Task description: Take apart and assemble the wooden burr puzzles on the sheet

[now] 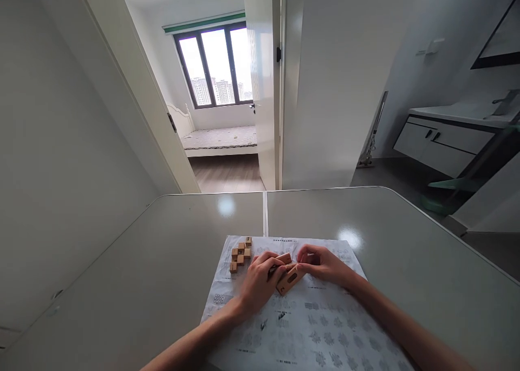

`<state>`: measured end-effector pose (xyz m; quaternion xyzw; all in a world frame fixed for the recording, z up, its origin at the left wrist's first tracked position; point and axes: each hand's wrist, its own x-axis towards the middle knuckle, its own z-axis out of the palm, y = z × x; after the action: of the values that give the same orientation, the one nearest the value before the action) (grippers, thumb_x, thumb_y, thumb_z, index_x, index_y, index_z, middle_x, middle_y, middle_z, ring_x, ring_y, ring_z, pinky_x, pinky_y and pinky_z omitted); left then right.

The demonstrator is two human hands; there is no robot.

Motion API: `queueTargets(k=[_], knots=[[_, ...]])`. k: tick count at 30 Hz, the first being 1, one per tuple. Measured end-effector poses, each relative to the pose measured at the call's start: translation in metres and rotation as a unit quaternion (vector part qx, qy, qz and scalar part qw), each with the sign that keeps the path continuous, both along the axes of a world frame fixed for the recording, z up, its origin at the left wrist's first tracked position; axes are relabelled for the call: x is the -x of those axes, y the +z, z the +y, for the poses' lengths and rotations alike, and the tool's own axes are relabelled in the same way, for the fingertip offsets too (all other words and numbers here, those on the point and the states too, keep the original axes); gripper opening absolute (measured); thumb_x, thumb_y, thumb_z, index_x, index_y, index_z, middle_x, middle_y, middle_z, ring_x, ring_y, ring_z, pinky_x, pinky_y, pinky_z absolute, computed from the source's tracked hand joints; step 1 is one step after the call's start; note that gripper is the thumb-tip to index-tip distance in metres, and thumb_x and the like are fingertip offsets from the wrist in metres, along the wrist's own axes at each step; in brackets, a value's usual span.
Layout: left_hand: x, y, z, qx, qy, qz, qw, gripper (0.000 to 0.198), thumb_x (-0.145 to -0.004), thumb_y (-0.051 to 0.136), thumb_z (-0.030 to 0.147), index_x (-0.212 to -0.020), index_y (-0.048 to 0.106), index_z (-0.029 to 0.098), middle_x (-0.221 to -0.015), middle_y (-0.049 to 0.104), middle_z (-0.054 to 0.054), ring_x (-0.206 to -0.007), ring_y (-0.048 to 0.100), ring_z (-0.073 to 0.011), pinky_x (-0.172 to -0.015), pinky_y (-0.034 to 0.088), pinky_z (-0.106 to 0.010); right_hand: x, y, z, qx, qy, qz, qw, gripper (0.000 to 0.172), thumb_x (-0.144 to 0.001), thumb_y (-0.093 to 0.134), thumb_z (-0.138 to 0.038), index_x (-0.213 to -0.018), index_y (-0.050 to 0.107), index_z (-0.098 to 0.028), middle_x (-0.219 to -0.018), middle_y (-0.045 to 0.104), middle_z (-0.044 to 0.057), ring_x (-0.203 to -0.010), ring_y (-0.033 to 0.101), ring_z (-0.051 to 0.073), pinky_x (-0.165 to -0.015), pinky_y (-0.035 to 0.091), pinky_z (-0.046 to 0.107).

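Both hands meet over a printed paper sheet (292,327). My left hand (262,279) has its fingers wrapped over some wooden pieces, gripping them from the left. One numbered wooden piece (289,280) with a dark oval slot lies tilted between the hands, and another wooden piece (285,258) shows just behind it. At the right end of the pieces, my right hand (319,262) pinches with thumb and forefinger; what is between those fingertips is too small to tell. Left of the hands, several small wooden cubes (240,252) form a staggered group on the paper, some with dark marks.
The sheet lies on a glossy grey table (182,241) with a pale seam down its middle. Beyond the table's far edge are an open door (264,89), a bed (221,138) under a window, and a washbasin cabinet (442,138) at the right.
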<state>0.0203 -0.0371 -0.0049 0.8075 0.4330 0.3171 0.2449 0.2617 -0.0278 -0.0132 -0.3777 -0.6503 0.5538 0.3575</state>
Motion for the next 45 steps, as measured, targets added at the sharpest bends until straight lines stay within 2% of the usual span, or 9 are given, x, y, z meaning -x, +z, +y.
queueTargets(k=[12,23,33,41,45], knots=[[-0.0004,0.0015,-0.0008,0.002,0.007,0.003,1.0,0.017,-0.1,0.06,0.028,-0.093,0.075,0.025,-0.11,0.072,-0.004,-0.103,0.067,-0.022,-0.098,0.049,-0.037,-0.0009,-0.0041,0.0014,-0.005,0.005,-0.001,1.0,0.033,-0.089,0.076,-0.051,-0.09,0.064,-0.02,-0.069,0.047,-0.005,-0.063,0.039,0.013,-0.057,0.029,0.027],[-0.0001,0.0019,0.0005,-0.005,-0.011,0.0,1.0,0.016,-0.1,0.06,0.027,-0.1,0.075,0.026,-0.113,0.072,-0.004,-0.107,0.067,-0.0226,-0.102,0.048,-0.039,0.0007,-0.0018,0.0,0.012,0.003,0.0,1.0,0.035,-0.086,0.078,-0.052,-0.089,0.065,-0.02,-0.068,0.05,-0.005,-0.063,0.042,0.013,-0.056,0.031,0.027],[-0.001,0.002,0.0011,0.007,-0.008,-0.009,1.0,0.016,-0.1,0.059,0.029,-0.098,0.075,0.025,-0.113,0.072,-0.005,-0.105,0.068,-0.0225,-0.099,0.051,-0.039,-0.0002,0.0004,0.0,0.018,0.003,-0.002,1.0,0.033,-0.086,0.078,-0.051,-0.089,0.065,-0.02,-0.069,0.052,-0.004,-0.063,0.042,0.013,-0.056,0.033,0.026],[-0.0026,0.0051,-0.0003,-0.001,-0.014,-0.011,1.0,0.011,-0.095,0.066,0.03,-0.1,0.074,0.025,-0.114,0.072,-0.006,-0.107,0.068,-0.0229,-0.099,0.052,-0.039,-0.0014,0.0003,-0.0001,0.009,-0.004,-0.015,1.0,0.034,-0.087,0.077,-0.052,-0.09,0.065,-0.02,-0.07,0.053,-0.004,-0.063,0.043,0.013,-0.055,0.033,0.026],[-0.0025,0.006,-0.0004,0.003,-0.014,-0.005,1.0,0.016,-0.099,0.059,0.028,-0.1,0.075,0.024,-0.113,0.072,-0.006,-0.106,0.068,-0.0222,-0.099,0.051,-0.038,-0.0013,-0.0004,0.0002,0.011,-0.004,-0.015,1.0,0.034,-0.087,0.077,-0.052,-0.091,0.065,-0.02,-0.07,0.053,-0.004,-0.062,0.043,0.013,-0.055,0.032,0.026]])
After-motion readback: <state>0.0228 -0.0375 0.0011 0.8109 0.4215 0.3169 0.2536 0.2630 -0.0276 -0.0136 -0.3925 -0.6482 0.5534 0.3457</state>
